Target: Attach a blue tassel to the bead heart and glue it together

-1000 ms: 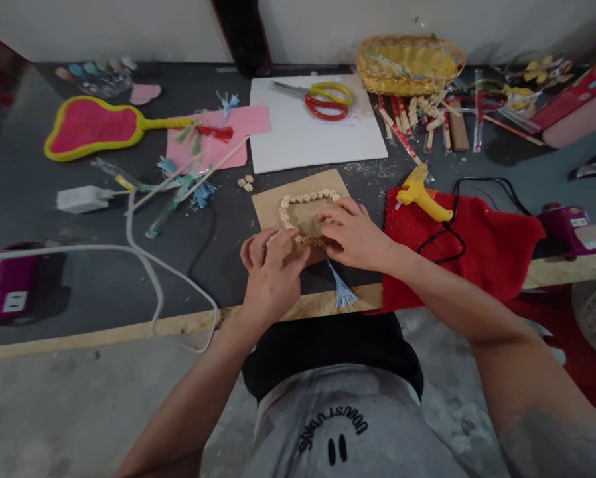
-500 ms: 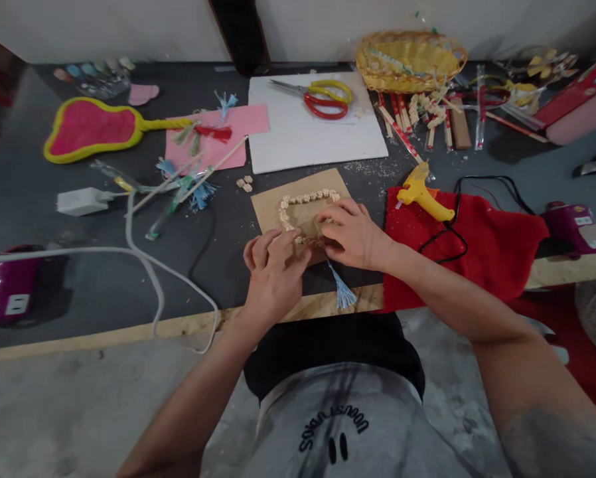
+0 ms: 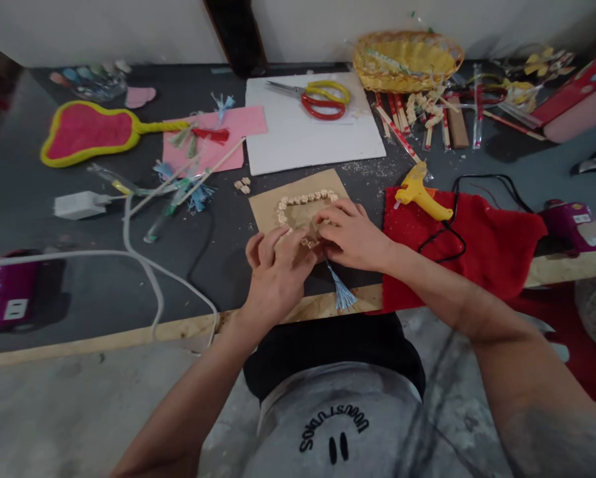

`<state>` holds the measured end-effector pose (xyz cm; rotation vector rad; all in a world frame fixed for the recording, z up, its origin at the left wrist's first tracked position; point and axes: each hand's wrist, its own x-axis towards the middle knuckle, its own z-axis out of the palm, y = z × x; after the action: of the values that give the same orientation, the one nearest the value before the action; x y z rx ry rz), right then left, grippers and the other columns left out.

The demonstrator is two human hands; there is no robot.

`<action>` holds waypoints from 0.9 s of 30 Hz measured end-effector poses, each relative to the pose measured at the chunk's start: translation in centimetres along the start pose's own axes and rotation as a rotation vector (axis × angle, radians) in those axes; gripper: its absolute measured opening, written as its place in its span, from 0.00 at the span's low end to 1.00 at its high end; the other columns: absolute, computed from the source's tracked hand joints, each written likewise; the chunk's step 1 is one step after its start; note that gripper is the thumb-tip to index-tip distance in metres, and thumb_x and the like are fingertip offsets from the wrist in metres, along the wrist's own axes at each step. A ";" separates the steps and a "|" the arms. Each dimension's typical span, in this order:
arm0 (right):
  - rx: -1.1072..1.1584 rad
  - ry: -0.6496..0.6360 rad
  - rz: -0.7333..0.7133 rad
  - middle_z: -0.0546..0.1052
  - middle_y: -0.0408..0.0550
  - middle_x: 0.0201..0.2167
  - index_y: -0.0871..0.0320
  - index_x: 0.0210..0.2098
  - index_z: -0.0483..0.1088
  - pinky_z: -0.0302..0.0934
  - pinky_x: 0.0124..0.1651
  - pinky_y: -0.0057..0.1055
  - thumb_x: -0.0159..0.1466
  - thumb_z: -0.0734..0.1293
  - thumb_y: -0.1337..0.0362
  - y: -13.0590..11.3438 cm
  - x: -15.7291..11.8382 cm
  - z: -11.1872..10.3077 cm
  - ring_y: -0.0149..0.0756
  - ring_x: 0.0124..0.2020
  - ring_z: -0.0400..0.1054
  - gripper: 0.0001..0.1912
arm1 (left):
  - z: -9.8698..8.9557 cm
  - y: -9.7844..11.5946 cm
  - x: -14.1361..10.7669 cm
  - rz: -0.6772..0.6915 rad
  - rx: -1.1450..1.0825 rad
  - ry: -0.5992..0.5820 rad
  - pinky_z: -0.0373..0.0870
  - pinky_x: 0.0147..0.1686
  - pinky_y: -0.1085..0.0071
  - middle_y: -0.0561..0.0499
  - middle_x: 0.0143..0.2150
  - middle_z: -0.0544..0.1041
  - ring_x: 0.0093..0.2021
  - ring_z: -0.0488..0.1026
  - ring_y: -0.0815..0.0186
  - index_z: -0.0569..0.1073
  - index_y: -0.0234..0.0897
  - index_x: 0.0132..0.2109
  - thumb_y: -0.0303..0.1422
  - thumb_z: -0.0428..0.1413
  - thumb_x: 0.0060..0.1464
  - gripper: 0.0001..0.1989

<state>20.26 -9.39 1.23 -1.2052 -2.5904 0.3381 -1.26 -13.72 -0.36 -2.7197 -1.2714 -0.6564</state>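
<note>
A ring of small pale flower-shaped pieces lies on a brown sheet near the table's front edge. My left hand bends over the ring's lower left part, its fingertips on the pieces. From the right, my right hand reaches over the ring's right side with fingers curled down. Both hands' fingertips meet the ring's lower side, partly hidden beneath them. A light blue tassel hangs from that side, over the table's edge.
Scissors rest on a white board behind the sheet. A yellow glue gun lies on red cloth at right. Further back stands a yellow basket. White cable loops at left beside a pink and yellow fan-shaped piece.
My left fingers have shifted slightly, showing more pieces at the ring's lower side. My right hand stays nearly where it was. The whole view has moved a little.
</note>
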 end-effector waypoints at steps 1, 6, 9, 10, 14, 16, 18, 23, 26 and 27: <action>-0.001 0.003 -0.003 0.73 0.54 0.57 0.56 0.43 0.75 0.56 0.52 0.50 0.65 0.67 0.64 0.0 0.0 0.0 0.55 0.60 0.55 0.08 | 0.1 0.0 0.0 -0.001 -0.006 0.003 0.47 0.66 0.49 0.47 0.64 0.69 0.67 0.55 0.53 0.78 0.47 0.49 0.23 0.52 0.61 0.17; 0.008 0.008 -0.003 0.73 0.54 0.57 0.56 0.42 0.74 0.56 0.52 0.50 0.65 0.66 0.65 0.1 0.0 0.2 0.55 0.60 0.55 0.07 | 0.5 -0.1 0.0 -0.034 -0.044 0.014 0.48 0.66 0.50 0.48 0.63 0.69 0.67 0.55 0.54 0.79 0.47 0.45 0.22 0.52 0.60 0.15; 0.011 0.026 -0.007 0.73 0.54 0.57 0.55 0.42 0.74 0.56 0.53 0.51 0.65 0.66 0.65 0.2 -0.2 0.1 0.55 0.60 0.55 0.07 | 0.7 -0.1 -0.2 -0.070 -0.058 -0.010 0.49 0.66 0.50 0.48 0.63 0.69 0.67 0.55 0.54 0.80 0.48 0.45 0.23 0.52 0.60 0.16; 0.014 0.037 -0.005 0.73 0.54 0.57 0.55 0.43 0.74 0.56 0.53 0.51 0.65 0.66 0.65 0.3 -0.3 -0.1 0.55 0.60 0.56 0.08 | 0.7 -0.2 -0.2 -0.080 -0.056 -0.023 0.49 0.65 0.50 0.48 0.63 0.69 0.67 0.54 0.53 0.80 0.48 0.45 0.23 0.51 0.61 0.17; 0.060 0.103 0.010 0.73 0.54 0.56 0.55 0.46 0.74 0.58 0.55 0.51 0.66 0.66 0.65 1.2 -1.1 -1.0 0.53 0.58 0.58 0.10 | 1.0 -0.3 -0.4 -0.087 -0.065 -0.022 0.52 0.65 0.48 0.46 0.62 0.70 0.67 0.55 0.52 0.80 0.48 0.48 0.22 0.50 0.61 0.19; 0.098 0.132 0.027 0.73 0.55 0.54 0.56 0.48 0.74 0.58 0.57 0.52 0.66 0.65 0.66 2.0 -1.6 -1.4 0.53 0.57 0.59 0.11 | 1.0 -0.3 -0.4 -0.074 -0.046 0.000 0.55 0.64 0.48 0.46 0.61 0.70 0.67 0.56 0.52 0.79 0.50 0.51 0.22 0.50 0.61 0.20; 0.133 0.148 0.060 0.74 0.57 0.53 0.57 0.48 0.73 0.59 0.59 0.54 0.67 0.63 0.68 2.7 -1.9 -1.6 0.52 0.56 0.61 0.12 | 1.0 -0.3 -0.4 -0.064 -0.021 0.008 0.57 0.64 0.48 0.47 0.61 0.70 0.67 0.57 0.53 0.77 0.52 0.53 0.21 0.50 0.61 0.22; 0.212 0.184 0.182 0.75 0.60 0.51 0.59 0.51 0.70 0.63 0.60 0.53 0.67 0.58 0.72 3.8 -2.1 -1.4 0.51 0.56 0.66 0.16 | 0.9 -0.5 -0.3 -0.008 -0.048 0.000 0.58 0.66 0.44 0.43 0.64 0.65 0.73 0.50 0.49 0.74 0.46 0.57 0.17 0.48 0.60 0.25; 0.358 0.235 0.253 0.73 0.61 0.56 0.59 0.56 0.67 0.66 0.59 0.52 0.68 0.57 0.70 4.2 -1.8 -1.5 0.48 0.59 0.67 0.18 | 0.9 -0.7 -0.4 0.018 -0.113 -0.011 0.59 0.67 0.43 0.42 0.67 0.61 0.76 0.43 0.47 0.73 0.43 0.58 0.14 0.47 0.58 0.27; 0.413 0.239 0.268 0.72 0.61 0.58 0.58 0.57 0.66 0.67 0.59 0.51 0.69 0.57 0.68 4.3 -1.7 -1.6 0.48 0.60 0.67 0.18 | 0.9 -0.8 -0.4 0.018 -0.127 -0.007 0.59 0.67 0.43 0.42 0.68 0.60 0.76 0.42 0.46 0.72 0.43 0.58 0.14 0.47 0.58 0.27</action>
<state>24.86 -7.86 1.10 -1.3386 -2.0289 0.6964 -1.76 -13.29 -1.43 -2.8329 -1.2461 -0.7513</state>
